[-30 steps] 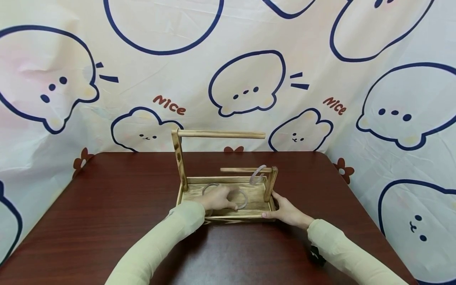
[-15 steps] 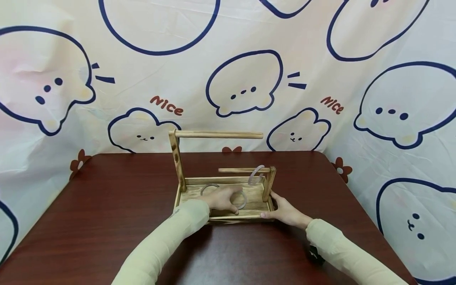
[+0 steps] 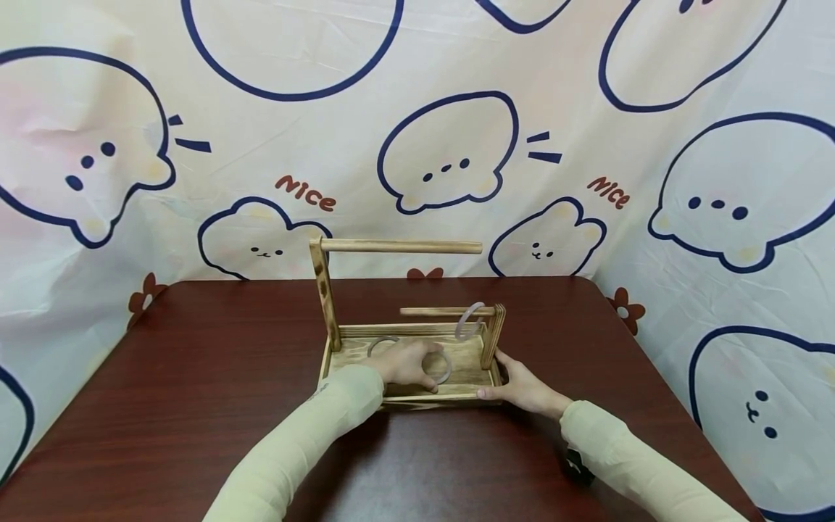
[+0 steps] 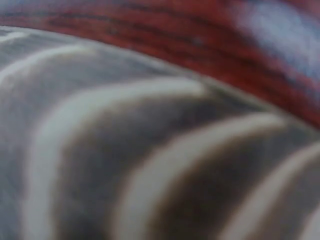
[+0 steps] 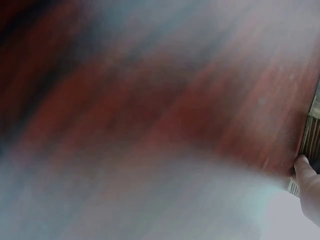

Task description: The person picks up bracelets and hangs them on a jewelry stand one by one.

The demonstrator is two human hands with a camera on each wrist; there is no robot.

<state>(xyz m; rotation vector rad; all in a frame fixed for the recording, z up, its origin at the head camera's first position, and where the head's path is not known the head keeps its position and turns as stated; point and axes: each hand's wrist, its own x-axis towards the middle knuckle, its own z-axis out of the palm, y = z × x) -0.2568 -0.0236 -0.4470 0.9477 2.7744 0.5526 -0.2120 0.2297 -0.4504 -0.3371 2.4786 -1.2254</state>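
Note:
A wooden jewelry rack (image 3: 457, 391) with a shallow tray base stands on the table. My left hand (image 3: 407, 362) reaches into the tray, thumb and fingers curved about the edge of a pale bangle (image 3: 447, 370); part of that ring is hidden. Behind the hand lies a second, greyish bangle (image 3: 383, 339), partly covered. On the lower bar (image 3: 433, 312) hangs a translucent bangle (image 3: 467, 322). My right hand (image 3: 522, 388) holds the tray's right front corner, its thumb at the front rim. The left wrist view shows mostly blurred striped sleeve (image 4: 150, 165).
The rack's taller post (image 3: 325, 297) rises at its left end and carries a long upper bar (image 3: 404, 247) over the tray. A dark red wooden table (image 3: 196, 377) lies beneath, with a cartoon-printed cloth (image 3: 352, 145) hung behind it.
My left hand has shifted slightly right and forward around the pale bangle. My right hand keeps its hold on the tray corner. The head view has shifted a little.

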